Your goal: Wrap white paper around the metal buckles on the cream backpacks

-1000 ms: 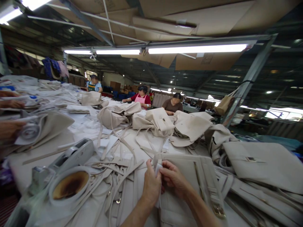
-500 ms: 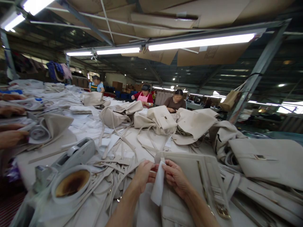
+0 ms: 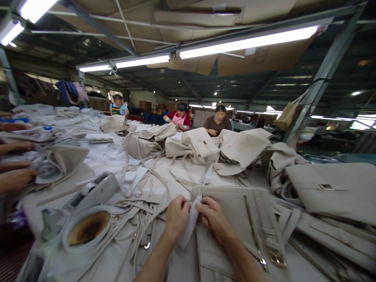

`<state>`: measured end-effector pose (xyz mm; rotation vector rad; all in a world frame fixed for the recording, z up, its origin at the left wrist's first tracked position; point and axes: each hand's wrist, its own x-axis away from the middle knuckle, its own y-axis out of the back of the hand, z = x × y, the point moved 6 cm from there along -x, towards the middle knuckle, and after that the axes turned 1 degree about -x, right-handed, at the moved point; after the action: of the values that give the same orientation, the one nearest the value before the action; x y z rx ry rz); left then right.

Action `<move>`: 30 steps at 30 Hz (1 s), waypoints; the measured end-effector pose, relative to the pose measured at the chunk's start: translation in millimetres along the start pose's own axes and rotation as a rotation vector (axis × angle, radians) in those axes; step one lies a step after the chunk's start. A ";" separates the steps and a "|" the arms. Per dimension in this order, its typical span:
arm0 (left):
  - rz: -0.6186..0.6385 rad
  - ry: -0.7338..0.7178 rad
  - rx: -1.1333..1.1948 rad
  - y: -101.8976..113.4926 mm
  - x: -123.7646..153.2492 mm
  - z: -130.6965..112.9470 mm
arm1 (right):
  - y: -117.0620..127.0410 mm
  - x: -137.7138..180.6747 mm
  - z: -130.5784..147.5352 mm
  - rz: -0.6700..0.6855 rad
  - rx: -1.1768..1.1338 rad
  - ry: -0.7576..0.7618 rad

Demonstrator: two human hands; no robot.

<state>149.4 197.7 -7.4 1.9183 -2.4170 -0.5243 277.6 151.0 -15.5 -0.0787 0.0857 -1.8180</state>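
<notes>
A beige bag [image 3: 232, 207] lies flat in front of me, with a gold zipper and a gold buckle on its right part. At its upper left corner a beige strap [image 3: 198, 191] sticks up, and a thin white wrapping sheet [image 3: 189, 225] is around or against it; which of the two I cannot tell. My right hand [image 3: 216, 221] pinches the sheet near its top, over the bag. On the sheet's other side, my left hand [image 3: 177, 215] has its fingers curled in against the edge; the fingertips are partly hidden.
Left of me stand a grey tape dispenser [image 3: 94, 192] and a roll of tape [image 3: 88, 229] among loose beige straps [image 3: 141, 219]. More beige bags [image 3: 202, 147] are heaped at the back and right [image 3: 337, 192]. A co-worker's hands [image 3: 20, 176] hold a bag at far left; several people sit opposite.
The sheet's lower end has swung left and now slants. My left hand has turned and its fingers have curled in more; my right hand has shifted slightly left along the sheet.
</notes>
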 end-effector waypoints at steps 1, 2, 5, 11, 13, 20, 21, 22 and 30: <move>-0.015 -0.041 -0.090 1.3 0.2 -2.2 | -0.4 -0.8 -1.0 -0.014 0.018 0.003; -0.012 -0.060 -0.155 1.1 0.4 -3.0 | -0.9 -1.4 -1.7 -0.025 0.035 0.007; 0.039 -0.050 -0.212 -2.8 0.2 -1.2 | -1.1 -2.4 -3.0 -0.057 0.069 0.028; 0.093 -0.196 -0.490 -13.4 8.4 -14.8 | 6.4 -4.4 -8.5 -0.174 0.221 0.114; 0.164 -0.242 -0.620 -20.8 14.7 -20.5 | 9.4 -5.0 -10.1 -0.206 0.253 0.130; 0.327 -0.427 -0.509 -26.8 30.0 -39.0 | 16.4 -1.6 -6.6 -0.169 0.197 0.094; 0.317 -0.428 -0.398 -23.1 27.9 -39.7 | 15.5 -0.5 -5.7 -0.134 0.178 0.075; 0.295 -0.397 -0.263 -18.3 23.9 -38.4 | 14.2 0.8 -5.0 -0.098 0.154 0.054; 0.237 0.354 0.228 -16.8 8.5 16.9 | 8.5 6.7 -1.7 -0.013 0.029 0.011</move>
<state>159.5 190.6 -29.5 1.5872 -2.4947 0.0965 284.0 142.5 -17.9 -0.0490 0.0662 -1.8319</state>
